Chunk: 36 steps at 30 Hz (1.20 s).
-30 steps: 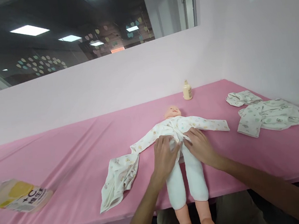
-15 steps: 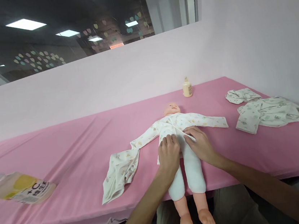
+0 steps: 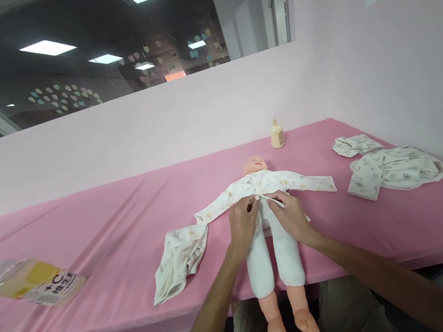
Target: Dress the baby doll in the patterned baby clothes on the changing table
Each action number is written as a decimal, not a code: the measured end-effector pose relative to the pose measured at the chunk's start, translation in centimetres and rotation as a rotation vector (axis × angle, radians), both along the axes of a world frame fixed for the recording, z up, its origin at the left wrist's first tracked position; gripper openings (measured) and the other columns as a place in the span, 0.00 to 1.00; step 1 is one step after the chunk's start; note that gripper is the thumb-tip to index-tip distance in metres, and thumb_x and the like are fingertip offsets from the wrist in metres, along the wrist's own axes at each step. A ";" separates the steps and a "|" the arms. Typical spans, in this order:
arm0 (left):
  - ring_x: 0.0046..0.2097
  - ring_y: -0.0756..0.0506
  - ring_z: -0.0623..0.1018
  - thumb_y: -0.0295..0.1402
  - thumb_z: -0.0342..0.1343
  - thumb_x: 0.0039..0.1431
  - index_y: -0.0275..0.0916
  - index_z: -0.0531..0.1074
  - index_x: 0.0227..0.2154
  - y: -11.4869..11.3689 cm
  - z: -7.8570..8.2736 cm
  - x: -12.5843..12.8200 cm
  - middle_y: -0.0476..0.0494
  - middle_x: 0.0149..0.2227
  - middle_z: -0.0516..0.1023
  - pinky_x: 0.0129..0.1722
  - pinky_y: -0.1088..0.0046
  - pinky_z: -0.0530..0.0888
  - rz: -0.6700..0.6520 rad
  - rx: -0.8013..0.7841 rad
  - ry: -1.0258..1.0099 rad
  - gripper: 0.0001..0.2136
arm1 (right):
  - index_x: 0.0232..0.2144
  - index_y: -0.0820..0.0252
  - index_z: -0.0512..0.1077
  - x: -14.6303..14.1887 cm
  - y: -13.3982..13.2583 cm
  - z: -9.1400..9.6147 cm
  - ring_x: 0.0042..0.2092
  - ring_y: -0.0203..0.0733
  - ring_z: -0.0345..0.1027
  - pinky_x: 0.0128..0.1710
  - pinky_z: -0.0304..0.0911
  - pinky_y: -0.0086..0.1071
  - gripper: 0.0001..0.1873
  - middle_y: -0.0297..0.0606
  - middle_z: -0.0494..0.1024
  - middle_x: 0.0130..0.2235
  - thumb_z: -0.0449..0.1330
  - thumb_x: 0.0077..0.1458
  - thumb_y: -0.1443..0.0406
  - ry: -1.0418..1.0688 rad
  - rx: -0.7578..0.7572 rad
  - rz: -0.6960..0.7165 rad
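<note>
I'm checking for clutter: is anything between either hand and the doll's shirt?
Nothing visible. The left hand and right hand already grip the shirt at its front. The cloth lies off to the left and the bottle beyond the doll's head, both clear of the hands.

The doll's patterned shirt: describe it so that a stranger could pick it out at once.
On the pink-covered table, find the doll lying face up at the near edge. The white shirt, printed with small motifs, has sleeves spread wide. Unlike the loose patterned garments to either side, this one is worn.
</note>
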<state>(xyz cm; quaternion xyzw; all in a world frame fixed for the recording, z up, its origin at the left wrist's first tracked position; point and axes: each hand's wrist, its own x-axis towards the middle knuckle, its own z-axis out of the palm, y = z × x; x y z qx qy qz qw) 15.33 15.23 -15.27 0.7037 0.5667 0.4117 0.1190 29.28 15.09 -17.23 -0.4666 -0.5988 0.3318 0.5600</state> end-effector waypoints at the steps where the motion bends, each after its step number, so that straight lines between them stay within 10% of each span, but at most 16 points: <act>1: 0.30 0.50 0.69 0.34 0.47 0.63 0.39 0.75 0.32 0.0 0.0 0.0 0.50 0.28 0.75 0.32 0.74 0.63 0.002 0.004 0.012 0.12 | 0.37 0.55 0.76 -0.1 0.0 0.0 0.42 0.43 0.72 0.45 0.65 0.38 0.12 0.36 0.80 0.40 0.53 0.54 0.64 -0.001 0.005 -0.003; 10: 0.35 0.47 0.73 0.36 0.45 0.66 0.38 0.73 0.33 0.0 -0.7 0.0 0.46 0.33 0.77 0.35 0.72 0.66 0.051 0.028 0.116 0.13 | 0.38 0.55 0.77 -0.1 -0.1 0.0 0.41 0.42 0.71 0.41 0.65 0.35 0.13 0.36 0.80 0.40 0.54 0.54 0.63 0.029 -0.045 -0.002; 20: 0.35 0.44 0.70 0.20 0.42 0.62 0.36 0.69 0.35 -0.6 -1.7 0.7 0.43 0.33 0.73 0.38 0.66 0.67 0.129 0.342 0.789 0.11 | 0.37 0.56 0.77 -0.5 0.1 -0.1 0.41 0.42 0.72 0.42 0.66 0.35 0.13 0.36 0.80 0.39 0.54 0.54 0.63 0.095 -0.005 -0.014; 36: 0.34 0.44 0.69 0.17 0.46 0.58 0.37 0.67 0.33 -0.8 -1.9 0.7 0.43 0.31 0.71 0.35 0.67 0.67 0.054 0.333 0.740 0.10 | 0.40 0.55 0.77 -0.9 -0.9 0.0 0.46 0.45 0.72 0.49 0.65 0.42 0.14 0.38 0.80 0.43 0.53 0.55 0.67 -0.045 0.028 -0.021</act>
